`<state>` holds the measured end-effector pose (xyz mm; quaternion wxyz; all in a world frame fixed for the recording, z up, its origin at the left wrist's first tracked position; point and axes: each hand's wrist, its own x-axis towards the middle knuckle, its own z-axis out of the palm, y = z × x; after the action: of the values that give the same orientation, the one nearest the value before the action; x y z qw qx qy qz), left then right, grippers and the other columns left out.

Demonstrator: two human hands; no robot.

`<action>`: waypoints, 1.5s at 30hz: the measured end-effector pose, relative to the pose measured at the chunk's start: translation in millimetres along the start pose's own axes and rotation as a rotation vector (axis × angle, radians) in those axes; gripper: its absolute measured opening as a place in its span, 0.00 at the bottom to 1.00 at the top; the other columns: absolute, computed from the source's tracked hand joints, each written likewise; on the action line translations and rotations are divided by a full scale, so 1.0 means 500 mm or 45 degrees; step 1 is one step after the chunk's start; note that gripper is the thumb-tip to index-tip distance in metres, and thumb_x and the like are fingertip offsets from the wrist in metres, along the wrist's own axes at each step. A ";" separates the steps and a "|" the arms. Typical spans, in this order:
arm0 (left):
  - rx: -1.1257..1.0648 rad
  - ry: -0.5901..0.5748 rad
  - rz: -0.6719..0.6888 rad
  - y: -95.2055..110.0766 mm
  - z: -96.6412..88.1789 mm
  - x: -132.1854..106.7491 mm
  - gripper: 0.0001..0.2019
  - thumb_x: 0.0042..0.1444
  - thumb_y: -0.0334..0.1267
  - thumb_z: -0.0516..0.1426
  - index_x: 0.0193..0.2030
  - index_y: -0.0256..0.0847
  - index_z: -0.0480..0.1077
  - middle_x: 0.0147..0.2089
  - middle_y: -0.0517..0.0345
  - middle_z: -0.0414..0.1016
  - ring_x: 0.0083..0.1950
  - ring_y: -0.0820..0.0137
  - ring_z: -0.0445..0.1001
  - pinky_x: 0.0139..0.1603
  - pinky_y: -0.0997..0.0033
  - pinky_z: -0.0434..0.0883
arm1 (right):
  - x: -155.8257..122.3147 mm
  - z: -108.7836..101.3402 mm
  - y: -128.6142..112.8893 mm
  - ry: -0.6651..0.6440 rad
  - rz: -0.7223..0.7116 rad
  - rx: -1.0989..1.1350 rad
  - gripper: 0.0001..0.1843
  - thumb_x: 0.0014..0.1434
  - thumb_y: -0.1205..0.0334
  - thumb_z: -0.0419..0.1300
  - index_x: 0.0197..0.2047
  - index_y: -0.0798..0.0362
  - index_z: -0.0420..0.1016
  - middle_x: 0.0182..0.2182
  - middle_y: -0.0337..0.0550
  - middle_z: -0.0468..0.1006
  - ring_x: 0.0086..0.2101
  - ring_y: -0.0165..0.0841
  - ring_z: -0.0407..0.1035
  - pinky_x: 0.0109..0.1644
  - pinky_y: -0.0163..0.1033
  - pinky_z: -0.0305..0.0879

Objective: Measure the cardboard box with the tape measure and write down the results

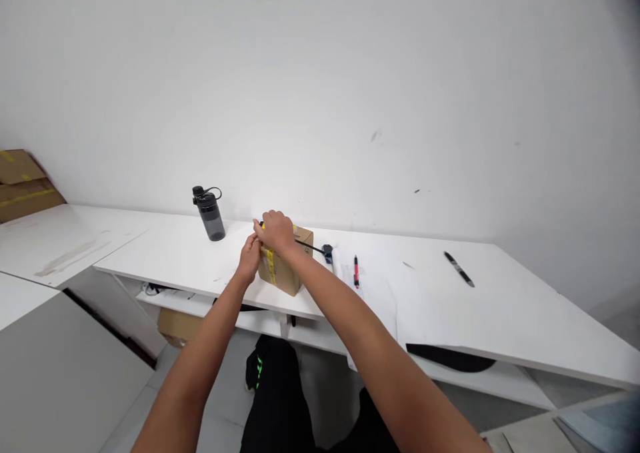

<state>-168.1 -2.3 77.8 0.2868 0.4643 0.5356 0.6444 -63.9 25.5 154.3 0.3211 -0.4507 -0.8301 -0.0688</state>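
Note:
A small cardboard box (286, 278) with yellow tape down its front stands on the white table. My left hand (250, 256) is closed at the box's upper left corner, with its fingertips against my right hand. Over the top of the box, my right hand (277, 231) is curled with its thumb pointing left. A small dark bit shows by its fingers, but what they grip is hidden. From behind my right wrist a thin black strip (311, 246) runs to a small dark blue-and-black object (327, 253) lying right of the box.
A dark water bottle (210, 216) stands left of the box. To the right lie a red pen (356, 272) on white paper (375, 300) and a black-and-grey pen (459, 268). More cardboard boxes (25, 190) sit far left. Below the tabletop is a shelf (260, 320).

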 end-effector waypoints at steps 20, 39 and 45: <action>0.009 0.115 -0.058 0.002 0.000 -0.004 0.19 0.55 0.44 0.52 0.51 0.40 0.71 0.50 0.50 0.76 0.49 0.63 0.74 0.50 0.61 0.72 | 0.024 -0.012 0.017 -0.046 0.155 0.161 0.22 0.69 0.49 0.47 0.43 0.54 0.75 0.41 0.50 0.80 0.41 0.36 0.73 0.39 0.36 0.61; -0.074 0.079 -0.036 -0.006 -0.032 -0.042 0.23 0.59 0.47 0.51 0.58 0.41 0.66 0.58 0.47 0.72 0.53 0.63 0.73 0.49 0.64 0.72 | 0.014 -0.041 -0.016 -0.114 -0.049 0.152 0.21 0.68 0.48 0.47 0.45 0.53 0.75 0.43 0.49 0.79 0.43 0.38 0.72 0.42 0.37 0.62; -0.075 0.019 -0.081 -0.023 -0.137 -0.125 0.31 0.58 0.54 0.54 0.67 0.47 0.60 0.66 0.48 0.66 0.61 0.59 0.69 0.53 0.60 0.72 | 0.011 -0.121 -0.022 -0.147 -0.143 0.330 0.25 0.68 0.44 0.45 0.38 0.51 0.77 0.36 0.44 0.81 0.36 0.34 0.72 0.35 0.36 0.58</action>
<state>-206.3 -82.3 48.9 0.3167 0.4337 0.5329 0.6539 -46.3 -1.4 207.2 0.3240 -0.3616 -0.8729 0.0471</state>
